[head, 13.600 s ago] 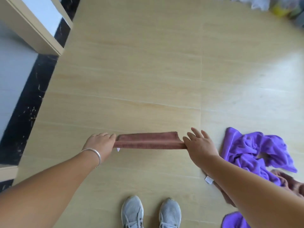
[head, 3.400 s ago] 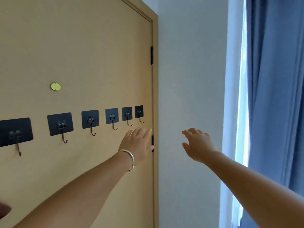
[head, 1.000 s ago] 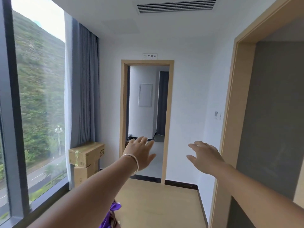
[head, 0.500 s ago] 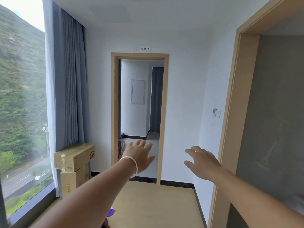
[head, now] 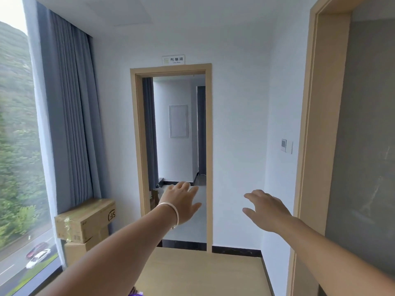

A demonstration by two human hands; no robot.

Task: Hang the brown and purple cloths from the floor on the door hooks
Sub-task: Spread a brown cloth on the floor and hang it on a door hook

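Both my arms reach forward at chest height and hold nothing. My left hand (head: 181, 202), with a silver bangle on the wrist, has its fingers straight and spread. My right hand (head: 266, 210) is also open, fingers relaxed and slightly bent. A small scrap of purple cloth (head: 136, 293) peeks out at the bottom edge under my left forearm. The brown cloth, the door and its hooks are out of view.
An open doorway (head: 171, 159) with a tan frame lies straight ahead. Two stacked cardboard boxes (head: 85, 223) sit by the grey curtain (head: 68, 116) and the window at left. A second tan door frame (head: 314, 146) stands at right. Wooden floor (head: 201, 272) stretches ahead.
The view has turned slightly further right and the doorway sits more centred. The purple cloth has slid almost out of frame. Both hands stay open and raised.
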